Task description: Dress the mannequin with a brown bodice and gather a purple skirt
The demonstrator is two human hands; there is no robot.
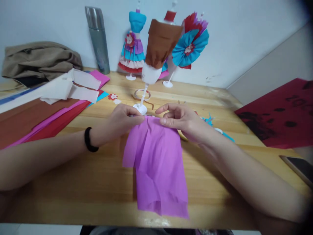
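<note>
Purple sheeting (160,160) is stretching nearward, the left hand (122,118) pinching its far edge. The right hand (183,119) is touching it, grip unclear.

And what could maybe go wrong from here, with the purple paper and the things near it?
The folds in the purple crepe paper might slip loose if the left hand relaxes its pinch at the top edge. The brown-topped mannequin stands on a thin stem just beyond; a bump could topple it.
</note>
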